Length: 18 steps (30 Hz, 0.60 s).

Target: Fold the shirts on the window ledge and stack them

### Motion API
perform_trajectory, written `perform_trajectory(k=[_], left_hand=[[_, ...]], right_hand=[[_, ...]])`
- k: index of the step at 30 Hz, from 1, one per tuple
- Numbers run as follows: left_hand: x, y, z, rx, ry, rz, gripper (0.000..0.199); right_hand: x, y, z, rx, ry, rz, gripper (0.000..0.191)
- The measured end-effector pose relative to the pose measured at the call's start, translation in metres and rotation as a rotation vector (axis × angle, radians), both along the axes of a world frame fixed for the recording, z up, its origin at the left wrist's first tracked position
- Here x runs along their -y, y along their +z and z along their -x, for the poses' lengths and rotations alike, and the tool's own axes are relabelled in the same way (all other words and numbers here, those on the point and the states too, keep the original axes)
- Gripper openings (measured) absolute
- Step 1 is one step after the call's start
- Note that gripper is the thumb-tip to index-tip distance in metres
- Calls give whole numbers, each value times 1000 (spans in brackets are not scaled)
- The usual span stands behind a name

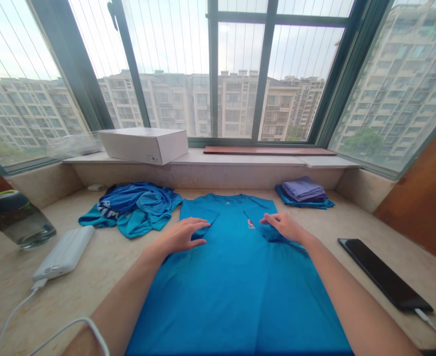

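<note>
A blue T-shirt (225, 277) lies spread on the counter in front of me, its collar towards the window. Both sleeves are folded inward over the chest, and a small red and white logo shows beside the right one. My left hand (184, 235) rests over the left sleeve, fingers stretched and thumb apart. Over the right sleeve is my right hand (285, 225), its fingers loosely bent and pointing left near the logo. Neither hand has cloth visibly gripped in it. The shirt's lower hem runs out of view at the bottom.
Crumpled blue clothes (139, 205) lie at left, folded clothes (305, 192) at back right. A water bottle (17, 217) and a white power bank (64, 252) with cable stand left. A cabled phone (384, 272) lies right. A white box (143, 144) sits on the windowsill.
</note>
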<state>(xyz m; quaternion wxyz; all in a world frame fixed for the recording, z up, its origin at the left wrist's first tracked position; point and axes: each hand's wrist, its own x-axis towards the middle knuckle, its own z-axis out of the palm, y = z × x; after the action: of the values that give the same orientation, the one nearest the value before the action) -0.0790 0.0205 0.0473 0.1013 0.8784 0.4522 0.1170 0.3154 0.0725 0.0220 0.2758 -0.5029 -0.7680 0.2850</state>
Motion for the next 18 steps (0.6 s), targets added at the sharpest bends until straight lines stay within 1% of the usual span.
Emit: perform_trajectory(k=[1,2,4,5,9,11,14,18], left_hand=[[1,2,1,-12,-8,5,57],[2,3,2,-14,-9,5,56],[2,5,4,-15,4,0,48],[1,5,6,-17,16,0,44],[-1,3,12,-47,30,9,27],[-2,2,14,-73,18,18,21],[-3,0,14,-80,31,28,21],[-5,-2,13,-65,43,10,28]], right_hand=[[0,-1,0,1,0,-2,60],[-1,-3,0,25,-31,-22,58],[-2,-8,-2,125,-77,-60,56],[-3,-11,-3,182,-62,-60,56],[-2,-22,-1,326,106,-7,65],[-2,-26,3,370,133,-12,70],[-1,-27,6,420,142,-40,76],[2,-21,5,415,203,-22,78]])
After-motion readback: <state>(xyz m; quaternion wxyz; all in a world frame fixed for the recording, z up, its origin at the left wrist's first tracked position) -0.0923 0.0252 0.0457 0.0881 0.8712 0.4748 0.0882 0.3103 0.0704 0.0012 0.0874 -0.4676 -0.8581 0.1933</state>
